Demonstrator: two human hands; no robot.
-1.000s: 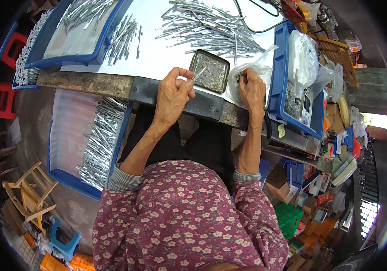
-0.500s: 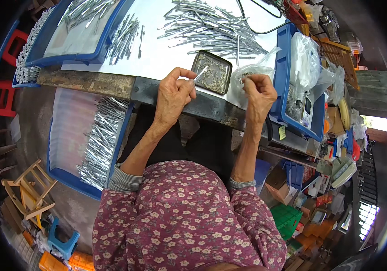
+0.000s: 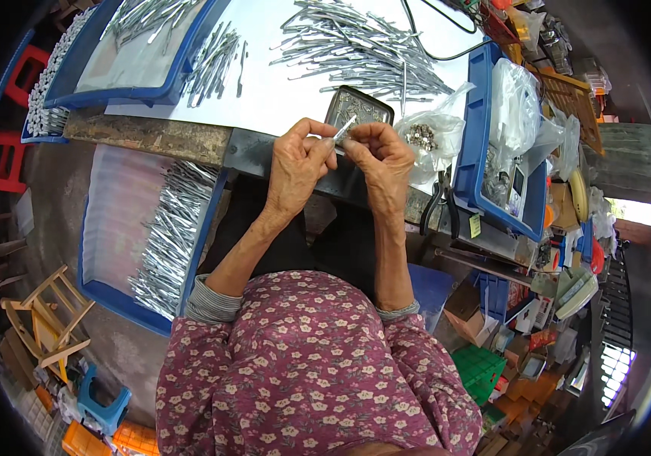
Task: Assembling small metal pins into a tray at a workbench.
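Observation:
A thin, shiny metal piece [image 3: 346, 127] is pinched between the thumb and fingers of my left hand [image 3: 292, 171], its free end pointing up and right. My right hand [image 3: 385, 169] has come up close beside it, thumb and fingertips pressed together at the piece. Whatever small thing those fingertips hold is too tiny to make out. Just beyond both hands lies a dark shallow tin [image 3: 338, 101] with many small metal bits in it, partly covered by my right hand. A clear plastic bag [image 3: 447, 131] of small round metal parts lies open to the right.
Long metal strips [image 3: 356, 49] lie heaped on the white tabletop [image 3: 261, 95], with a smaller bunch [image 3: 214, 64] to the left. Blue bins stand left [image 3: 116, 97] and right [image 3: 471, 144]. Dark-handled pliers [image 3: 453, 207] hang at the table edge. Below left, a blue crate [image 3: 132, 300] holds more strips.
My right hand has left the plastic bag and moved left to meet the metal piece. The bag's parts and the pliers now show. My left hand has barely moved.

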